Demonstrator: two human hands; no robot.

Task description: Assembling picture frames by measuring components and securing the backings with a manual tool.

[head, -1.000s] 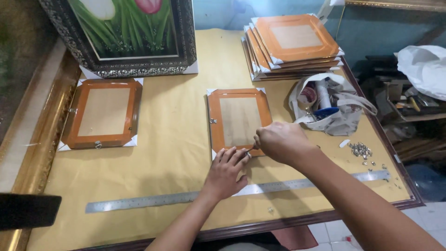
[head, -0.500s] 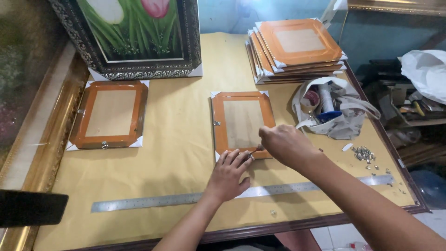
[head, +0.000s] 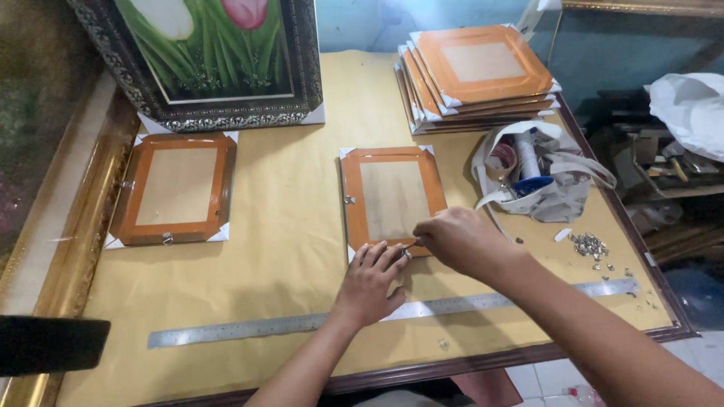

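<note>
An orange wooden picture frame (head: 392,197) lies face down in the middle of the yellow-covered table (head: 290,249). My left hand (head: 371,280) rests flat at the frame's near edge, fingers spread against it. My right hand (head: 456,240) is closed over the same edge, pinching a thin metal tool (head: 408,246) whose tip meets my left fingers. What the tool works on is hidden under the fingers.
A second orange frame (head: 175,190) lies at the left. A stack of frames (head: 479,75) sits at the back right, a tulip painting (head: 215,56) at the back. A white bag (head: 539,177), small metal pieces (head: 590,245) and a long steel ruler (head: 392,310) lie nearby.
Both hands stay at the frame's near edge with only slight shifts. The view has drifted a little, so the table sits lower in the picture.
</note>
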